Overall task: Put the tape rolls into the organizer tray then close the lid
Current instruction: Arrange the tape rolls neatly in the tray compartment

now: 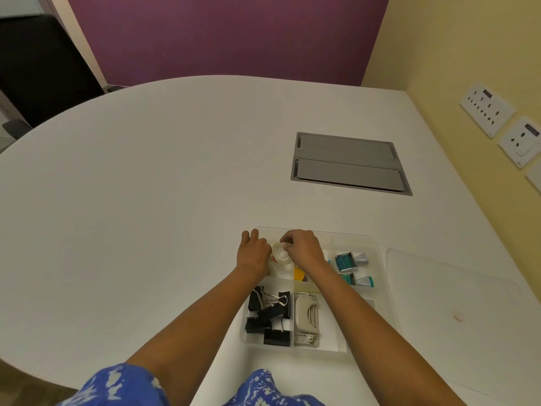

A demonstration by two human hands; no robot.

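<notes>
Head view, looking down over a white table (146, 200). Clear organizer tray (377, 259) sitting just ahead of the torso, lid (456, 291) lying flat on the table to the tray's right, off and well clear of it, probably parked there to leave the compartments open for loading. Both hands gathered over the tray's far-left compartment. Left hand (253, 253) curled at the tray's outer left edge, fingers bent down beside a clear tape roll (281, 254), seemingly steadying it or the tray wall; actual contact not possible to confirm. Right hand (303, 249) directly over the same roll, thumb and fingertips pinched together at its top rim, apparently seating it in the compartment or letting go. Whether that pinch grips the roll or merely rests on it: cannot tell. A second pale roll (273, 271) apparently lying just nearer, under the left wrist, mostly covered. Judged from this, tape already inside the tray, lid not yet on.

Other compartments: black binder clips (269, 312) near-left, a beige hole punch (306, 317) beside them, two teal stamps (351, 262) at far right, something yellow (299, 273) half under the right forearm.

Hidden or unclear: compartment floor beneath both hands, number of rolls, tray's right middle section behind the right forearm. Lid's near edge cut off by the frame. Grey cable hatch (349, 164) set into the table beyond.
</notes>
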